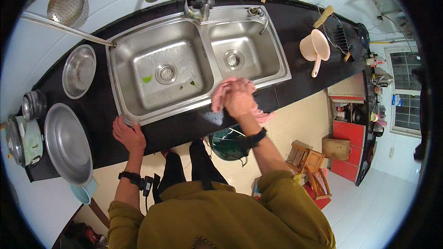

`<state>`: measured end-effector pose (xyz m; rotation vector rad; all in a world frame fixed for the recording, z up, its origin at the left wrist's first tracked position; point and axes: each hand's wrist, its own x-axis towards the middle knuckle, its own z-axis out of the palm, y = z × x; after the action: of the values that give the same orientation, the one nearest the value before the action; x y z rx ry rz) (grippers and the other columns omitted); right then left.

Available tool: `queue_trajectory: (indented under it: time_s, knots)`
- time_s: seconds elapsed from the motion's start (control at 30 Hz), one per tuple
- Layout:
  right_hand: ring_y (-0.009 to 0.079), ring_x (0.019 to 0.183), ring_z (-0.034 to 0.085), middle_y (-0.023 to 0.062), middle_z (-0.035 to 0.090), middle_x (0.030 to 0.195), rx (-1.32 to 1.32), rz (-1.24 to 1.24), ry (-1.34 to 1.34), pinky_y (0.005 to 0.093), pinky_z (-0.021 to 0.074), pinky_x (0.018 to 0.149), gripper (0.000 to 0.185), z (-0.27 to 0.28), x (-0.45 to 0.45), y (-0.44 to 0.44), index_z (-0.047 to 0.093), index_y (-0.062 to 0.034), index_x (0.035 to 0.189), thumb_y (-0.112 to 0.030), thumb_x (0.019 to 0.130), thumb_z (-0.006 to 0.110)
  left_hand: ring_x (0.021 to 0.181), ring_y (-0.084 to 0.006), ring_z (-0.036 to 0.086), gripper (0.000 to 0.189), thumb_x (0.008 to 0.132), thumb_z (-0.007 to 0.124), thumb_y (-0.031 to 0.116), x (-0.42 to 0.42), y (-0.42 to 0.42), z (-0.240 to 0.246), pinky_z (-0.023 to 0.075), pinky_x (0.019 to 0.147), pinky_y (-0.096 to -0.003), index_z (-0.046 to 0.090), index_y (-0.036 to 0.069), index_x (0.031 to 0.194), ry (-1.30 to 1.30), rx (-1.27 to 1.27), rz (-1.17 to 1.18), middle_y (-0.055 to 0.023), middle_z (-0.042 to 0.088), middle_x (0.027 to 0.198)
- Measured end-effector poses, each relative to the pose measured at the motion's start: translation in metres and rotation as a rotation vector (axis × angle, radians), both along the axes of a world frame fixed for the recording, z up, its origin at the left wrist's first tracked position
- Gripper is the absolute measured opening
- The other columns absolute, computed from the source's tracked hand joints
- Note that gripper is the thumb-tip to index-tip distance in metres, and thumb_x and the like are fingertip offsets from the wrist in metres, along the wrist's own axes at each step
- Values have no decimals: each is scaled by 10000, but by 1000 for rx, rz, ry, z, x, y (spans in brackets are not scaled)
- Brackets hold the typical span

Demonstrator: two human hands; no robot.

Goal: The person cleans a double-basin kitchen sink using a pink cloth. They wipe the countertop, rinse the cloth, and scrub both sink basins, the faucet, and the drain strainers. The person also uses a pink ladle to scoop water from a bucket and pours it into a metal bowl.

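My right hand (238,98) presses a pink cloth (221,93) against the front rim of the stainless steel double sink (162,113), near the divider between its basins. One end of the cloth hangs towards the counter's front edge. My left hand (129,135) rests at the sink's front left corner, fingers spread and holding nothing. In the larger left basin (138,93), green leaf scraps (147,79) lie around the drain strainer (166,74). The smaller right basin (256,57) has its own strainer (234,59). A wet patch (213,118) shows on the black countertop (166,138).
Metal basins (69,145) stand at the left, beside a lidded pot (26,141). A faucet (207,5) rises behind the sink. At the right are a pink dipper (313,46) and a wire rack (335,34). Below the counter stands a green bucket (225,145); wooden stools (308,159) are farther right.
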<state>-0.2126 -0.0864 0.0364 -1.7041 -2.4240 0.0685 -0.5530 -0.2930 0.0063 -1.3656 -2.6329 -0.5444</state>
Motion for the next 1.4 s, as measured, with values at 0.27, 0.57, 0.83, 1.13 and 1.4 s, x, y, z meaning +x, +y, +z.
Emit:
queue_trajectory:
  time_s: [0.27, 0.57, 0.83, 1.13, 1.4]
  knots:
    - [415, 1101, 497, 205, 549, 1190, -84, 220, 219, 492, 367, 1006, 426, 0, -51, -44, 550, 9, 1134, -123, 739, 639, 1352, -377, 304, 625, 916, 510, 389, -3, 2, 1, 189, 1112, -546, 356, 13, 1391, -6, -4, -24, -196, 386, 1424]
    - [198, 781, 677, 130, 697, 819, -291, -412, 598, 334, 530, 721, 190, 64, 93, 54, 656, 18, 981, -132, 916, 557, 1355, -369, 300, 635, 906, 535, 368, -1, 3, 3, 188, 1109, -546, 342, 29, 1406, 8, -51, -8, -188, 384, 1427]
    - [134, 893, 617, 51, 659, 1039, -126, -476, 1377, 283, 507, 782, 263, 249, 135, 59, 634, -33, 1155, -209, 971, 567, 1356, -360, 309, 629, 904, 554, 354, 0, 3, 3, 197, 1108, -531, 347, 40, 1408, 27, -74, 5, -181, 386, 1432]
    - [212, 975, 647, 72, 676, 1021, -2, -318, 1041, 315, 512, 806, 166, 226, 178, 42, 668, -60, 1056, -123, 937, 570, 1364, -365, 302, 620, 911, 540, 354, -2, 3, 0, 177, 1120, -542, 347, 28, 1403, -7, -63, 7, -188, 386, 1432]
    - [473, 1181, 485, 147, 415, 1442, -304, -324, -81, 575, 464, 913, 505, 28, 129, 78, 464, -274, 1356, -399, 870, 523, 1361, -379, 299, 631, 893, 553, 334, -2, 2, 1, 186, 1117, -544, 346, 21, 1400, 16, -67, -3, -193, 392, 1422]
